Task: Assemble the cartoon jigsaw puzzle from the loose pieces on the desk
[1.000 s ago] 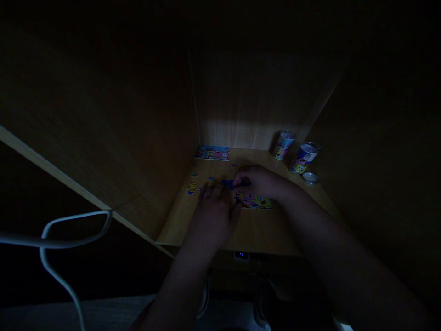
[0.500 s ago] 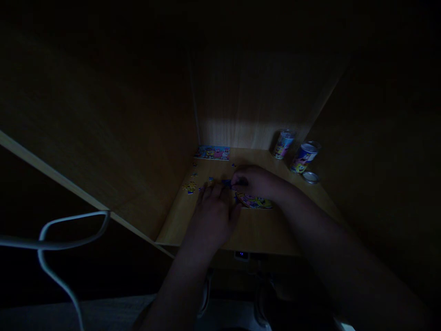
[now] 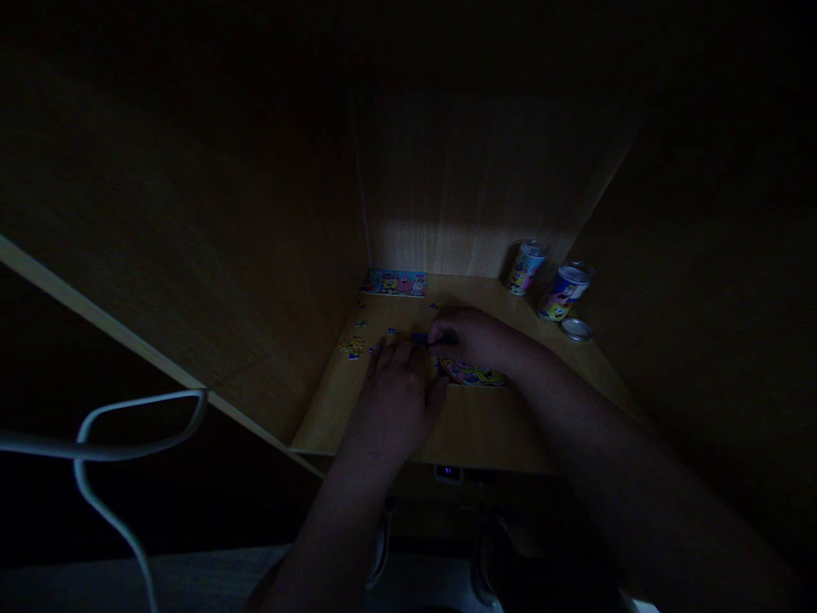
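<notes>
A partly joined jigsaw puzzle (image 3: 476,373) with a bright cartoon print lies on the wooden shelf, its upper and left parts covered by my hands. My right hand (image 3: 469,336) is closed in a pinch at the puzzle's upper left, its fingertips on a dark blue puzzle piece (image 3: 419,338). Flat beside it rests my left hand (image 3: 399,383), fingers stretched out and thumb apart, touching the shelf and the puzzle's left side. A small heap of yellow and blue puzzle pieces (image 3: 351,346) lies left of my left hand. Single loose pieces (image 3: 391,330) are scattered beyond it.
A printed picture strip (image 3: 396,283) lies by the back wall. Two cartoon-printed cans (image 3: 526,268) stand at the back right, with a round lid (image 3: 576,329) by the nearer one. Wooden panels enclose the shelf (image 3: 491,426). A white cable (image 3: 108,451) hangs at the left. The light is very dim.
Both hands stay in nearly the same place, the right still pinching at the puzzle's upper left. The view shifts very slightly.
</notes>
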### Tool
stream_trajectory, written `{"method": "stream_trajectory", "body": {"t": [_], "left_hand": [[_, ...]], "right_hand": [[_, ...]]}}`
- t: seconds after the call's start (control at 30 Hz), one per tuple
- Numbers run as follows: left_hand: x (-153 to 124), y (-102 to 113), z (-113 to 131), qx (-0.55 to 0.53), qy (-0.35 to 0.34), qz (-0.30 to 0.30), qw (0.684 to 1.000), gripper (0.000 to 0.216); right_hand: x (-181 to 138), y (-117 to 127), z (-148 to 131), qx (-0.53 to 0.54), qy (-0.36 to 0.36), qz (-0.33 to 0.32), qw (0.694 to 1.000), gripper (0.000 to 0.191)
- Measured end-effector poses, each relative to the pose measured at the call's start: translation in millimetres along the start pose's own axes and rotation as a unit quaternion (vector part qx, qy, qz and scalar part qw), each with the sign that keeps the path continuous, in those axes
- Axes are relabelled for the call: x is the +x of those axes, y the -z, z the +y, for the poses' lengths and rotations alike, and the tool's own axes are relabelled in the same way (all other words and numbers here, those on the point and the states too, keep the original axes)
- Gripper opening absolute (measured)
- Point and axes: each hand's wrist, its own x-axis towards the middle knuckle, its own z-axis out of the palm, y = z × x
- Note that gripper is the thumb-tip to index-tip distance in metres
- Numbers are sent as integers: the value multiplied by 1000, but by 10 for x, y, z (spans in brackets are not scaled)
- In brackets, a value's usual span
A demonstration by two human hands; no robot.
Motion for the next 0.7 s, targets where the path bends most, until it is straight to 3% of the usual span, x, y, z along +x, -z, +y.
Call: {"method": "stream_trajectory", "body": {"t": [0.23,0.43,0.7], "left_hand": [[1,2,4,-7,2,-4,1000,40],[-5,6,-3,-9,8,-1,1000,38],[-4,0,-5,0,5,4,1000,38]], "right_hand": [[14,11,-10,16,-22,-9,1000,2],[-15,90,-25,-8,-20,43,999,8],[-13,28,11,13,-19,11,1000,5]]}}
